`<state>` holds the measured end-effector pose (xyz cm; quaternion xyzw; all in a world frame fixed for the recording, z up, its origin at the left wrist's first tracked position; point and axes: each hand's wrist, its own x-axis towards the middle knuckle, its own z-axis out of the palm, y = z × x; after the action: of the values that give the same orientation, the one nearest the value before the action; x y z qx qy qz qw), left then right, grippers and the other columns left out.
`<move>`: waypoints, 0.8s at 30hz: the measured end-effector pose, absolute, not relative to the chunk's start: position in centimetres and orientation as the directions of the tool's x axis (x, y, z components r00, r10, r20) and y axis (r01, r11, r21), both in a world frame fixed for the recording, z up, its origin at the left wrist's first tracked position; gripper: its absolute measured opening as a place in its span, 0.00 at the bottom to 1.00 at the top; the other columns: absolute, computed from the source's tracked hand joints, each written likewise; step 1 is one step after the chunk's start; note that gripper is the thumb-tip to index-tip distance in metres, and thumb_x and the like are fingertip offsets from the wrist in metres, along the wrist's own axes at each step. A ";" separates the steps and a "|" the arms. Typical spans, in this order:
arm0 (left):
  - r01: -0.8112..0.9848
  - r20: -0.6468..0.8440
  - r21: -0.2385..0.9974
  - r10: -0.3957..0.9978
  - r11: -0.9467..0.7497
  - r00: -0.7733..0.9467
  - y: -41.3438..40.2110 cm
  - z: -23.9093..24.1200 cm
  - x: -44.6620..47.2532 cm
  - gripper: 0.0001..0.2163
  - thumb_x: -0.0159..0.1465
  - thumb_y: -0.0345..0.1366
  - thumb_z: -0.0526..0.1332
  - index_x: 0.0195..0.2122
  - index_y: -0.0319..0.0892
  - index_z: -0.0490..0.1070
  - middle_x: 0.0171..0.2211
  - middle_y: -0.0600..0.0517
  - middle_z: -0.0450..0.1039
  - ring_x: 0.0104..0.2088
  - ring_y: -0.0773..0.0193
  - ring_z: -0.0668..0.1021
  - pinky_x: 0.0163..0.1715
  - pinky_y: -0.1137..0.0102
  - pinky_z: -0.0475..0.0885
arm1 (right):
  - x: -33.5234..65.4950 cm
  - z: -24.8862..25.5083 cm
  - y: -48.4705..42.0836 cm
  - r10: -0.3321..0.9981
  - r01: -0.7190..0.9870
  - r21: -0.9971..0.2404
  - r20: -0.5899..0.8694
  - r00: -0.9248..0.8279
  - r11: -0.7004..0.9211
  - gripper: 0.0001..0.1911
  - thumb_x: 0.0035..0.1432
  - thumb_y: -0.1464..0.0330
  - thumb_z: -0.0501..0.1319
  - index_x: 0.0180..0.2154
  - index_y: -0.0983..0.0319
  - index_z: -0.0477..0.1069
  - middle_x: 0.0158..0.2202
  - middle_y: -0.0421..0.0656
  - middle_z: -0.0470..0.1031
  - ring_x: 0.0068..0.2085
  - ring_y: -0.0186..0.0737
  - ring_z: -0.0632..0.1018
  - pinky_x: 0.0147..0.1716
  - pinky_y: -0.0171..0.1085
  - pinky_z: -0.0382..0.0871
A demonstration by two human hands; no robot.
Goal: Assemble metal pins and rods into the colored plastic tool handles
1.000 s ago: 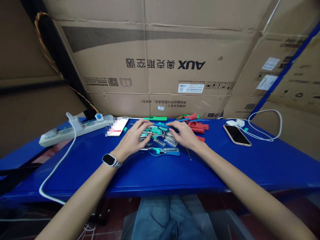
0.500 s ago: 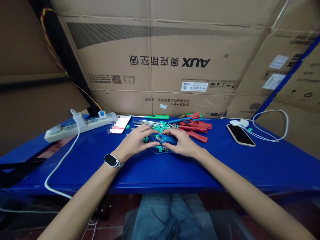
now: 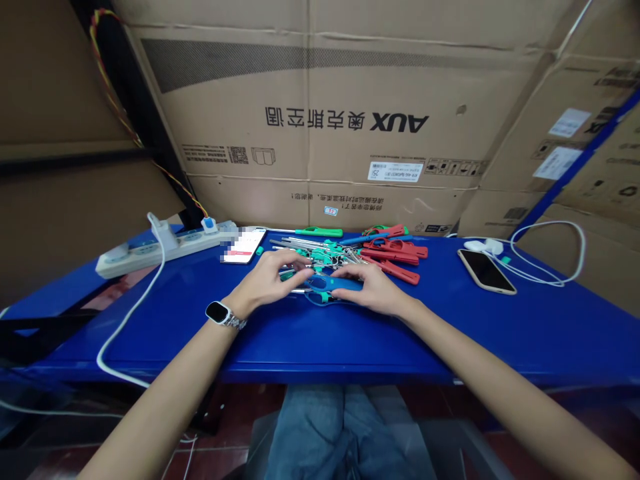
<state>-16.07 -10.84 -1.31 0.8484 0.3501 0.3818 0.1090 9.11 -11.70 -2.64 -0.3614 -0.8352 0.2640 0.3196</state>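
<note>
A blue lighter handle (image 3: 327,284) lies level between my two hands, low over the blue table. My right hand (image 3: 377,288) pinches its right end between thumb and fingers. My left hand (image 3: 270,279), with thumb and fingers drawn together, is at its left end; any small part inside that pinch is hidden. Just beyond the fingers is a heap of metal lighter tubes with green plastic parts (image 3: 325,252). Several red lighter handles (image 3: 395,253) lie to the right of the heap, and a green long-necked lighter (image 3: 320,232) lies behind it.
A lit phone (image 3: 245,245) and a white power strip (image 3: 170,245) with a cable are on the left. Another phone (image 3: 487,272) and a looped white cable (image 3: 575,267) lie right. A cardboard wall (image 3: 340,87) rises behind the table (image 3: 310,347).
My hands have drawn slightly apart, exposing more of the blue handle. The handle now lies flatter, and the left fingers have closed nearer its end. The whole view has shifted a little.
</note>
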 end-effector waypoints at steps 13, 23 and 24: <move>0.553 0.452 0.527 0.764 -0.645 0.460 -10.5 -1.5 -16.4 0.20 0.70 0.49 0.53 0.34 0.40 0.76 0.33 0.50 0.79 0.35 0.61 0.78 0.37 0.68 0.70 | 9.2 -3.4 -11.7 0.720 0.570 -0.454 0.307 -0.622 0.685 0.13 0.55 0.63 0.69 0.42 0.60 0.76 0.42 0.44 0.78 0.44 0.44 0.77 0.46 0.42 0.68; 0.538 0.412 0.458 0.706 -0.707 0.576 -10.9 -1.9 -15.7 0.15 0.62 0.49 0.64 0.38 0.41 0.77 0.36 0.48 0.78 0.38 0.57 0.78 0.41 0.63 0.73 | 9.6 -3.1 -11.8 0.722 0.571 -0.459 0.283 -0.632 0.680 0.14 0.55 0.63 0.69 0.43 0.61 0.77 0.41 0.45 0.78 0.44 0.44 0.77 0.46 0.43 0.69; 0.542 0.399 0.441 0.697 -0.715 0.595 -11.0 -2.0 -15.5 0.16 0.60 0.50 0.65 0.39 0.42 0.77 0.36 0.48 0.78 0.40 0.56 0.78 0.42 0.62 0.72 | 9.6 -3.0 -11.8 0.721 0.569 -0.462 0.284 -0.632 0.680 0.14 0.56 0.64 0.68 0.43 0.61 0.76 0.41 0.45 0.78 0.44 0.44 0.76 0.46 0.43 0.69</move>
<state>-15.54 -11.00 -2.00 0.8824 0.3511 0.2811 0.1379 9.62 -11.83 -3.01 -0.3634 -0.8878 0.1666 0.2280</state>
